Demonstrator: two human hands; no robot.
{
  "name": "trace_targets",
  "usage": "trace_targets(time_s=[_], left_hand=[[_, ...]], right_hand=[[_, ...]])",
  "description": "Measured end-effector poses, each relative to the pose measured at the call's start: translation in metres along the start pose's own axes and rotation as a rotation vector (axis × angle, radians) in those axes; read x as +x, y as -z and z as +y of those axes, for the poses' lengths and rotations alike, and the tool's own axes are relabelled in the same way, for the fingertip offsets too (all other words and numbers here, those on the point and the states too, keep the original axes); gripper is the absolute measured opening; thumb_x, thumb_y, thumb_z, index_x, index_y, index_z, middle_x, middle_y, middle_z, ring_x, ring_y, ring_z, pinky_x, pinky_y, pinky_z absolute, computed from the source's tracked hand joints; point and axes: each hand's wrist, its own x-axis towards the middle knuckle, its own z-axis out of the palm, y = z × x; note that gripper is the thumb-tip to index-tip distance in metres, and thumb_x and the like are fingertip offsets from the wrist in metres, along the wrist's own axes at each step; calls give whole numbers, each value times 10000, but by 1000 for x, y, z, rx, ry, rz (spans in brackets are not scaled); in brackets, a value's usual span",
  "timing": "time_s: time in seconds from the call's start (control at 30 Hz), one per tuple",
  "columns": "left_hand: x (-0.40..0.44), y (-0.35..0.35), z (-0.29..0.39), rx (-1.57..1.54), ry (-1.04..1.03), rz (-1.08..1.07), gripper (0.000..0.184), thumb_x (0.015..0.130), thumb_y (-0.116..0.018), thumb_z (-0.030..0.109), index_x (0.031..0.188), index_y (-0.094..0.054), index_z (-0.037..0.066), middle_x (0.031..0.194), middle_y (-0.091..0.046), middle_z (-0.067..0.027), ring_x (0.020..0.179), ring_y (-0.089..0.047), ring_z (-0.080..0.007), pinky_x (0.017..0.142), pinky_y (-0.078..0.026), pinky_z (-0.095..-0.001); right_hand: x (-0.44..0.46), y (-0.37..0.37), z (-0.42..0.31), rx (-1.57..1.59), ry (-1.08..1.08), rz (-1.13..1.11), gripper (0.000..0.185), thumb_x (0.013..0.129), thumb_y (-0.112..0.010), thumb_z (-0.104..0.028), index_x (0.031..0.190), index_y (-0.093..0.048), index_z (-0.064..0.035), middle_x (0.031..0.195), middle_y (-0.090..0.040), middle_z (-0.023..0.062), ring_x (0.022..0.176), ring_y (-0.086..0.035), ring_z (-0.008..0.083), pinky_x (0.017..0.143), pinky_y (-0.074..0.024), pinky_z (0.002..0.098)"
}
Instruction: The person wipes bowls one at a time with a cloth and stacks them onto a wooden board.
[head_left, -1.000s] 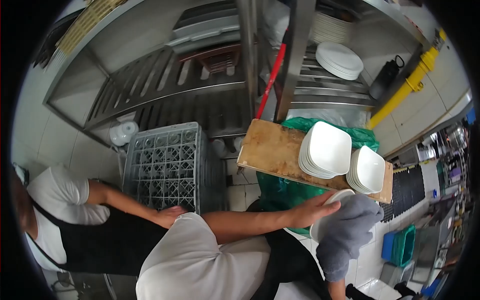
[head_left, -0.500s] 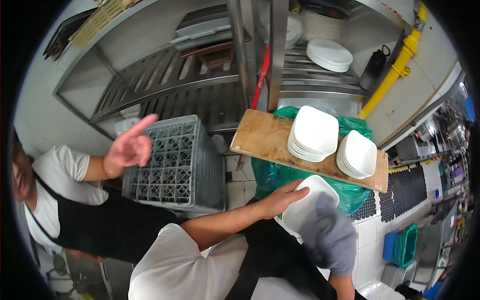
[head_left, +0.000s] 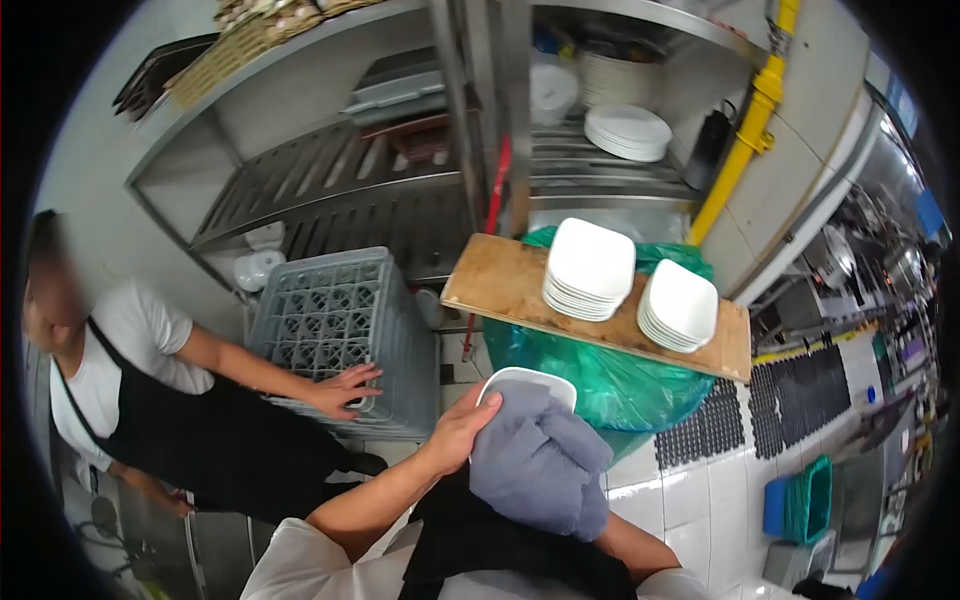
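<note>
A white square dish (head_left: pixel 540 380) is in my left hand (head_left: pixel 463 428), thumb over its near rim and the other fingers behind it. A grey cloth (head_left: pixel 540 455) covers most of the dish's inside. My right hand is wrapped in the cloth and presses it against the dish; its fingers are hidden, and only the forearm (head_left: pixel 640 550) shows below. Just ahead, a wooden board (head_left: pixel 500 275) bears a taller stack of white square dishes (head_left: pixel 590 265) and a shorter stack (head_left: pixel 680 305) to its right.
Green plastic bags (head_left: pixel 580 375) hang under the board. At left stands a grey glass rack (head_left: pixel 330 300), with a co-worker's hand (head_left: pixel 345 388) at its edge. Metal shelves (head_left: pixel 340 215) hold trays and white plates (head_left: pixel 628 132). A yellow pipe (head_left: pixel 745 150) runs down the right wall.
My hands, dish and cloth have moved left and the cloth now covers more of the dish. The co-worker's raised, pointing hand has come down to the rack. The view has shifted slightly.
</note>
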Motion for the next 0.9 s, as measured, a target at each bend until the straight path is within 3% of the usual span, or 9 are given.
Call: trace_targets(time_s=[0.17,0.23,0.33,0.4,0.47,0.6,0.7,0.8,0.9], left_hand=[[-25,20,-20,-73,81,135,482,1025,-534,334,1403,-477,41,1255,-603,-70,1111,-582,-157,972,-460,-312],[-33,25,-23,-77,57,172,483,1022,-540,339,1404,-477,49,1252,-603,-66,1106,-582,-153,964,-463,-309],[-48,44,-16,106,-23,233,507,1022,-535,371,1412,-468,55,1258,-600,-67,1119,-572,-146,974,-451,-300],[-57,50,-13,16,18,118,527,1023,-526,392,1419,-458,51,1282,-589,-73,1158,-543,-145,1007,-423,-300],[-67,52,-11,29,-28,124,544,1024,-521,396,1435,-442,48,1316,-566,-79,1194,-515,-140,1029,-406,-306],[-75,61,-27,245,-77,176,554,1026,-515,395,1445,-434,43,1335,-560,-82,1218,-505,-144,1050,-392,-322],[-86,79,-28,24,-30,118,547,1010,-552,384,1425,-461,38,1302,-583,-71,1191,-526,-148,1029,-408,-312],[-96,91,-27,-130,57,199,548,990,-591,385,1390,-491,24,1278,-594,-74,1155,-548,-154,1018,-415,-303],[-86,107,-63,-92,45,204,499,1008,-550,366,1357,-498,13,1251,-596,-82,1132,-581,-180,998,-448,-322]], right_hand=[[-9,11,-4,-60,225,-59,286,764,-683,-195,1026,-637,-90,883,-631,87,849,-678,307,535,-530,368],[-31,0,13,357,127,-389,275,743,-693,-233,1005,-650,-162,900,-590,67,826,-669,260,568,-534,358],[-4,21,-5,412,119,-254,236,773,-687,-224,1005,-646,-245,981,-577,83,813,-657,241,580,-540,363],[7,10,-28,404,-309,269,225,791,-688,-230,1011,-643,-232,1032,-567,91,787,-644,231,552,-537,376],[28,21,-52,-17,-150,291,152,835,-646,-208,966,-627,-133,995,-592,112,797,-645,234,554,-533,373],[0,-22,-86,7,188,58,123,831,-647,-182,937,-617,-129,967,-583,136,780,-649,247,563,-535,361],[-13,-65,-105,-33,361,73,103,828,-647,-163,916,-609,-126,946,-576,155,768,-652,256,569,-537,353],[-16,-67,-101,3,388,23,100,828,-641,-155,912,-601,-117,923,-568,163,747,-651,258,554,-528,346],[-18,-12,-85,262,166,-45,132,835,-622,-168,942,-592,-96,895,-555,150,707,-641,246,497,-497,345]])
